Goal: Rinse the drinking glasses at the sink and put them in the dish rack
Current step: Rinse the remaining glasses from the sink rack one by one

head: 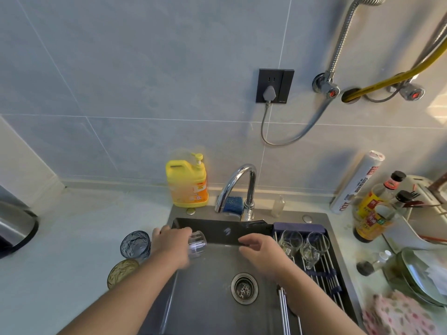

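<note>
Over the sink (205, 298), near its L edge, the L hand (169, 243) grips a clear glass (197, 244), fingers curled round one end. The glass lies on its side, long axis approx. level and running L-to-R, free end pointing toward the R hand (260, 250). Motion blur hides whether that free end is mouth or base. The R hand hovers palm-down just across from it, fingers loosely spread, holding nothing. The faucet (238, 182) stands beyond and btwn the two hands; no water shows at its spout. Judging by this, the step looks like the start of a rinse on this glass, w/ the R hand free to take it or to turn on the water. Next move prob. calls for tipping the mouth up under the spout, then turning it upside down. The dish rack (324, 274) sits just beyond the R hand's far side, w/ clear glasses (290, 240) already in it. Outside the L hand, on the counter, a blue glass (135, 245) and an amber glass (122, 273) wait upright.
</note>
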